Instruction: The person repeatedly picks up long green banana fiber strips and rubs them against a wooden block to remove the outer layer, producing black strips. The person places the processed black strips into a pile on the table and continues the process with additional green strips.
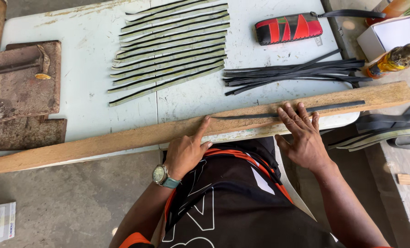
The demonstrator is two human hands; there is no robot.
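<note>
A long wooden plank (122, 138) lies slantwise along the near edge of a pale table (90, 55). A thin black strip (333, 107) lies flat along the plank's right part. My right hand (303, 135) rests with spread fingers on the strip, pressing it to the wood. My left hand (186, 151), with a wristwatch, touches the strip's left end with the index finger.
Several greenish strips with black edges (168, 46) lie in a row on the table. A loose bundle of black strips (296, 71) lies right of them. Also here: a red and black pouch (287, 28), a rusty metal block with a hammer (25, 78), a bottle (393, 59), a white box (391, 34).
</note>
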